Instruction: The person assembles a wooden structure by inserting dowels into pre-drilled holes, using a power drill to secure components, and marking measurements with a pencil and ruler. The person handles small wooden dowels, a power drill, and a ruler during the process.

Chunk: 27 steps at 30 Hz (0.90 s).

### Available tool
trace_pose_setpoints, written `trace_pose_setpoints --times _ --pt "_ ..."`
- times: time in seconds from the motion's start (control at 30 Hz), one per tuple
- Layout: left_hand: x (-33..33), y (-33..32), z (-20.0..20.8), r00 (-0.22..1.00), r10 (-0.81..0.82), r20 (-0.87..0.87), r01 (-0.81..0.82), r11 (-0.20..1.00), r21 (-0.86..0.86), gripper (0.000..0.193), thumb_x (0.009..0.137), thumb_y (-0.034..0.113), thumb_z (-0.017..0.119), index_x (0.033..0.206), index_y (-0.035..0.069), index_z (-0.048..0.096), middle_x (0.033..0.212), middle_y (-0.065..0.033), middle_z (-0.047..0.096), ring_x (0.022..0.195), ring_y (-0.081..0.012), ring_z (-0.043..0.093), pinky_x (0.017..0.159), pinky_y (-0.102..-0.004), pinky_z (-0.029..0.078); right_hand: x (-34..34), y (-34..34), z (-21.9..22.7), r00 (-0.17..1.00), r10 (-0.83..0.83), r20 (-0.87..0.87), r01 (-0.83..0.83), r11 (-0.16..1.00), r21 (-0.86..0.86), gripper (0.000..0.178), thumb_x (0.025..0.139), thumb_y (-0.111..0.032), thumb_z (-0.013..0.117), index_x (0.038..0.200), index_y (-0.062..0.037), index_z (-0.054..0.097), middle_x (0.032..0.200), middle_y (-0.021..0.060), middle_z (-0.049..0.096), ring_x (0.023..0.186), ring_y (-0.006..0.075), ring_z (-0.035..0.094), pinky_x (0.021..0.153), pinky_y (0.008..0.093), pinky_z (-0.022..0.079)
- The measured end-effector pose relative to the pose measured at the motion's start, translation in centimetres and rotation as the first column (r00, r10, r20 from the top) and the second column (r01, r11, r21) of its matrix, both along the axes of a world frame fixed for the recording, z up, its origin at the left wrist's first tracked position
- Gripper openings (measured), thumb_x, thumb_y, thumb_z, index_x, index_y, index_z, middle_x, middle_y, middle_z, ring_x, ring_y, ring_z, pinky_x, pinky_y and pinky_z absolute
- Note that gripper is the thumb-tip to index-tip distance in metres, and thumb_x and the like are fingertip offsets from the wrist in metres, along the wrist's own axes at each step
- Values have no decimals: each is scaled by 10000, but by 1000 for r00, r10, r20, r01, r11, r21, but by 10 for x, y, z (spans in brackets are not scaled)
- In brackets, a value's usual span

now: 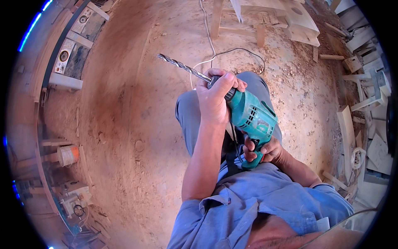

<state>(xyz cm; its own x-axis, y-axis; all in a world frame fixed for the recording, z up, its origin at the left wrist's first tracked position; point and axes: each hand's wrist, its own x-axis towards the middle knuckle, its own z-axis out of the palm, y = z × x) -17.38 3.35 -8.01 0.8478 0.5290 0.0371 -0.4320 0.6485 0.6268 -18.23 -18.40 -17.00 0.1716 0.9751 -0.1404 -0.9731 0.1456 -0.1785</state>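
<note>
A teal corded power drill (253, 115) lies across my lap, angled up and to the left. My left hand (215, 97) is closed round its black chuck, thumb on top. From the chuck a long spiral drill bit (182, 67) sticks out to the upper left, its tip free in the air. Lower down, my right hand (265, 150) wraps the drill's handle, its fingers around the grip near the trigger. A dark cord runs down beside the handle. Part of the chuck is hidden under my left fingers.
A pale cord (204, 25) and a dark cord (244, 49) lie on the dusty floor ahead. A wooden workpiece on legs (286, 18) stands at the far right. Wood offcuts (346, 128) pile along the right. A white-and-orange bucket (67, 155) and machinery (76, 199) are on the left.
</note>
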Motion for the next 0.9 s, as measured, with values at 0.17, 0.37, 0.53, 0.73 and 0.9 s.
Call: trace_pose_setpoints --times 0.17,0.37,0.53,0.73,0.9 --pt "-1 3 -9 999 30 -13 -30 999 -14 82 869 100 698 865 94 615 742 -74 619 693 -236 620 775 -460 524 -1 0 3 1000 -9 9 9 999 -35 833 640 0 756 1403 -32 423 970 115 641 740 252 577 733 430 464" --pt "1 14 -16 993 115 6 -114 992 -53 107 880 90 704 846 89 603 700 -70 609 626 -228 611 724 -441 543 1 5 3 1000 13 16 -12 999 -46 816 642 4 740 1400 -18 438 971 120 646 727 257 578 711 431 490" --pt "0 15 -16 991 135 5 -134 988 -77 99 886 75 703 864 82 606 694 -71 613 603 -223 612 705 -436 553 -1 7 12 1000 9 21 -7 996 -87 687 605 -12 741 1256 6 522 950 106 655 718 259 606 701 393 516" --pt "0 15 -16 990 142 7 -141 984 -106 82 889 73 697 898 76 615 686 -72 603 598 -223 609 698 -439 553 -1 9 18 1000 16 -6 -16 996 -84 759 596 -4 745 1305 9 476 953 108 658 706 255 596 700 395 517" --pt "1 14 -15 989 146 -12 -147 986 -76 69 888 45 669 931 75 624 685 -77 597 579 -219 600 677 -435 551 0 7 8 999 13 34 -10 998 -61 789 625 10 732 1366 -14 464 962 124 646 740 266 590 708 413 502"
